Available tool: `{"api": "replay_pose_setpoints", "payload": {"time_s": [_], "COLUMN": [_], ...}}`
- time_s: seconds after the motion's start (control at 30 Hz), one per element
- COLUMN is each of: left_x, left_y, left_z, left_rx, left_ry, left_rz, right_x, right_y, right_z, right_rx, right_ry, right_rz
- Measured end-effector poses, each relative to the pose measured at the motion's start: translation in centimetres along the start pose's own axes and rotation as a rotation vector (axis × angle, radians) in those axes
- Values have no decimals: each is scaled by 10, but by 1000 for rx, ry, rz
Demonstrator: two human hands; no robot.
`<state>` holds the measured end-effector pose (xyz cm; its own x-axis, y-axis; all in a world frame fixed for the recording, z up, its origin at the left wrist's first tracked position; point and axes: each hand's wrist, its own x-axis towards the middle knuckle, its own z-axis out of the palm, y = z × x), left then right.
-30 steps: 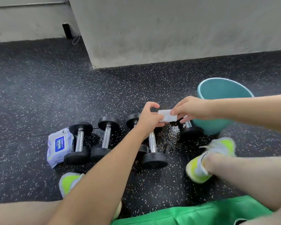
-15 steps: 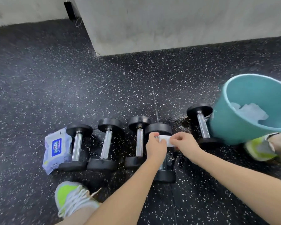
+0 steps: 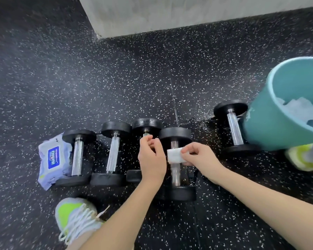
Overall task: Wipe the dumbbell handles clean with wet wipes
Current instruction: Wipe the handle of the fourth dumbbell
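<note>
Right hand (image 3: 200, 156) pinches folded white wipe (image 3: 175, 155) (on knurled chrome handle (image 3: 175, 173)); left hand (image 3: 152, 157) empty.

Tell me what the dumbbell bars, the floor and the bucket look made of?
Dumbbell bars: shiny metal, probably chromed; they glint. Floor: looks like black rubber, matte with white flecks. Bucket: likely plastic, smooth teal.

Five black-ended dumbbells with chrome handles (image 3: 113, 155) lie in a row across mid-frame. A folded white wet wipe (image 3: 175, 155) sits on the fourth dumbbell's handle (image 3: 175, 173).
</note>
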<state>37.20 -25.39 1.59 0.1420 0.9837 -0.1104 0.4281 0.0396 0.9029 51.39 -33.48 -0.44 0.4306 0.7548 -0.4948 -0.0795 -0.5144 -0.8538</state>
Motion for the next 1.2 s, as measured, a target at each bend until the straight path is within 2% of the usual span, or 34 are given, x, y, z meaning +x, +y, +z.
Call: {"api": "replay_pose_setpoints", "payload": {"time_s": [0.1, 0.17, 0.27, 0.33, 0.4, 0.47, 0.7, 0.83, 1.03, 1.2], "left_x": [-3, -12, -18, -15, -10, -8, -12, -13, -9, -3], "left_y": [-6, -12, -12, -7, -1, 0, -4, -10, -15, -20], "left_z": [-1, 6, 19, 26, 30, 32, 41, 50, 62, 67], "left_rx": [69, 92, 175, 202, 190, 238, 188, 26, -242, -180], "left_ry": [-1, -49, -176, -264, -303, -333, -304, -294, -197, -171], "left_rz": [119, 131, -15, -180, -394, -484, -467, -526, -624, -567], "right_x": [1, 2, 6, 8, 10, 11, 14, 14, 10, 13], "right_y": [9, 11, 9, 11, 14, 17, 7, 7, 7, 9], "right_z": [2, 4, 9, 13, 16, 17, 13, 10, 6, 4], "right_rx": [-24, -24, 46, 102, 151, 150, 95, 105, 89, 86], "right_ry": [19, 44, 75, 93, 111, 116, 166, 205, 280, 247], "right_rz": [11, 12, 3, 6, 29, 40, -10, -6, 11, 8]}}
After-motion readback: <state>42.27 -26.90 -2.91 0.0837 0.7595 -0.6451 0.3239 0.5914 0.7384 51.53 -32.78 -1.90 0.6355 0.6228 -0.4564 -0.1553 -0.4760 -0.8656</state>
